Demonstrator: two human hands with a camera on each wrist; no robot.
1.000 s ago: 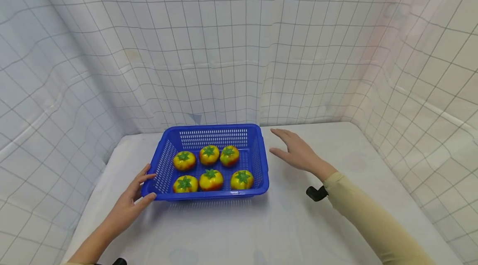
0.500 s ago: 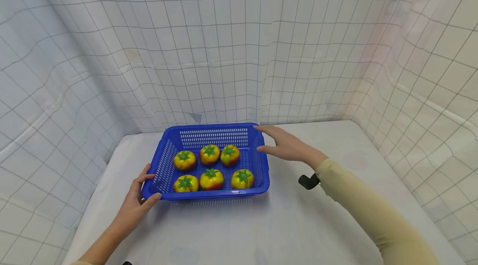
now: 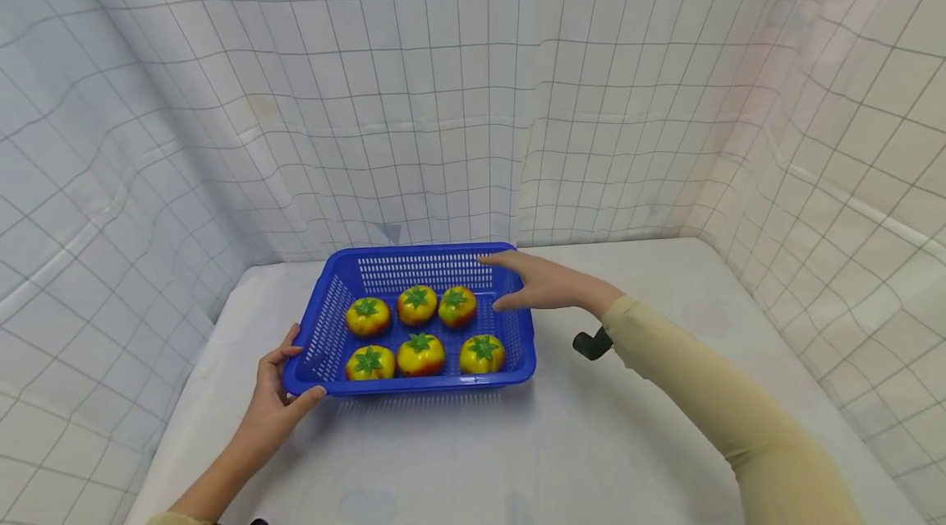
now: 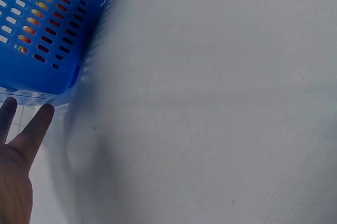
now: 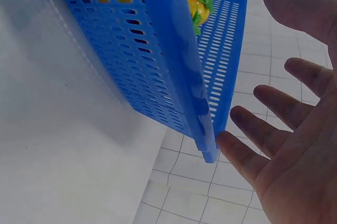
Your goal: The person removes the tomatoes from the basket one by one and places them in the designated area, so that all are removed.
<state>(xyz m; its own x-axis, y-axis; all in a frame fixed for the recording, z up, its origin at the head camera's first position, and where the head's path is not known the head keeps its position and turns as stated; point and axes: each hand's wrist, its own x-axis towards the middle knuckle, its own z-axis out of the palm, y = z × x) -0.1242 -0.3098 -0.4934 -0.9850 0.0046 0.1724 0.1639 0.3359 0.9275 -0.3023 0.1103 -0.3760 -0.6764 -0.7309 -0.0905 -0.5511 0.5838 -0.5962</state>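
Note:
A blue plastic basket [image 3: 410,386] with slotted walls stands on the white-covered table. Several glossy yellow-red, tomato-like fruits with green leafy tops lie in it, among them a front-right fruit [image 3: 482,354] and a back-right fruit [image 3: 457,307]. At the basket's left front corner is my left hand [image 3: 268,410], thumb at the front rim and straight fingers along the left side. In the left wrist view the thumb and a finger of that left hand [image 4: 21,150] reach the rim. My right hand [image 3: 547,283] hovers over the basket's right wall, fingers spread and holding nothing.
White grid-patterned sheets [image 3: 473,98] hang at the back and both sides. The white tabletop [image 3: 621,443] spreads in front of the basket and to its right. A black wrist-worn device [image 3: 591,344] hangs below the right wrist.
My right hand has moved left, from beside the basket to above its right wall. My left thumb has slid slightly right along the front rim. The fruits stay in place.

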